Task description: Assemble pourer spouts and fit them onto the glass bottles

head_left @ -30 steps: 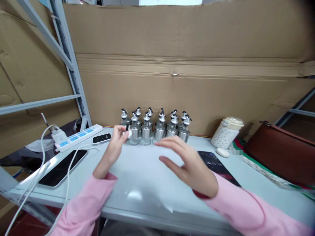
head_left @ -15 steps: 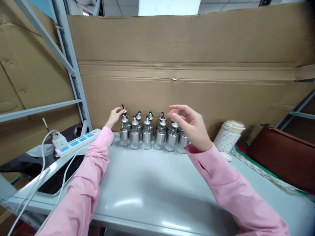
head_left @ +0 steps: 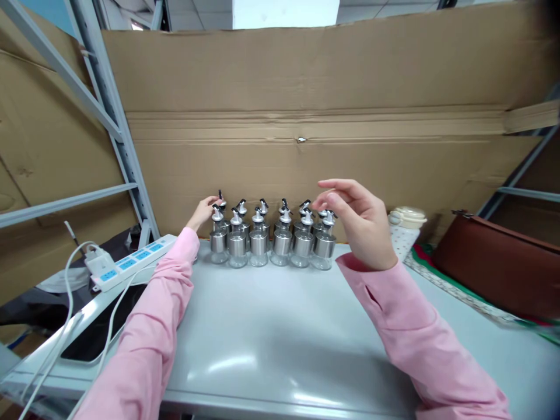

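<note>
Several glass bottles with steel bands and black-and-silver pourer tops stand upright in two rows at the back of the grey table (head_left: 262,315). One front bottle (head_left: 302,245) is right of the middle of the row. At the left end my left hand (head_left: 203,211) is closed on the top of a back-row bottle (head_left: 222,204), which is partly hidden behind the front one. My right hand (head_left: 361,219) hangs in the air just right of the rows, fingers curved and apart, holding nothing.
A white power strip (head_left: 131,261) with cables and a dark tablet (head_left: 102,326) lie at the left edge. On the right are a spotted white flask (head_left: 401,240) and a brown bag (head_left: 499,265). Cardboard (head_left: 306,76) walls the back, beside a metal rack (head_left: 116,116).
My right hand has moved to the right, away from the bottles, uncovering the right end of the rows. My left hand remains at the left back bottle. The view has shifted slightly.
</note>
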Demonstrator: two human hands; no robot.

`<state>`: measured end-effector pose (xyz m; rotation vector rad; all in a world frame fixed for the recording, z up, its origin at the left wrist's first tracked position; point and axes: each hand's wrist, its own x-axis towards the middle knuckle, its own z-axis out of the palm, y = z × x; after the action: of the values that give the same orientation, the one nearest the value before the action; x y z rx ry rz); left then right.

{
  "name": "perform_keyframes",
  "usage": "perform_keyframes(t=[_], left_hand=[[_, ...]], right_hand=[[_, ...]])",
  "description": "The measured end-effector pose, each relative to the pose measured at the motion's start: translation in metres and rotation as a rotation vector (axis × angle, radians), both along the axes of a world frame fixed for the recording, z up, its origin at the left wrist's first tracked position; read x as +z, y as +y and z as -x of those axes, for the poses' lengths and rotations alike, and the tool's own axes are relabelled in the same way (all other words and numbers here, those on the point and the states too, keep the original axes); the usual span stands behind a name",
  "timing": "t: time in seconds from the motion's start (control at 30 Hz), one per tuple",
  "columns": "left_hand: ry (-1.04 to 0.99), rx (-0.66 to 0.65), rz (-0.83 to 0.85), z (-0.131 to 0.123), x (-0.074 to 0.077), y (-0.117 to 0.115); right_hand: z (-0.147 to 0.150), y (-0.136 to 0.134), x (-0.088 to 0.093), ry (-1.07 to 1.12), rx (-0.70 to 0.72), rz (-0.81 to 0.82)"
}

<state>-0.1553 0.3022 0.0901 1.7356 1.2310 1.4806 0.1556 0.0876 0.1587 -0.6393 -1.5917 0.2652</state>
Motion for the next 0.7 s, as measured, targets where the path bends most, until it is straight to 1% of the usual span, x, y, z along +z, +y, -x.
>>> perform_keyframes(t=[0.37,0.5,0.7], left_hand=[[0.053,-0.024,-0.012,0.001,-0.002,0.001],[0.103,-0.031,-0.010,0.003,-0.002,0.001],[0.204,-0.063,-0.012,0.010,0.002,0.005]], right_hand=[[-0.012,-0.001,0.004,0.004,-0.022,-0.087],[-0.014,-0.003,0.007,0.025,-0.033,-0.092],[-0.013,-0.006,0.010,0.035,-0.034,-0.084]])
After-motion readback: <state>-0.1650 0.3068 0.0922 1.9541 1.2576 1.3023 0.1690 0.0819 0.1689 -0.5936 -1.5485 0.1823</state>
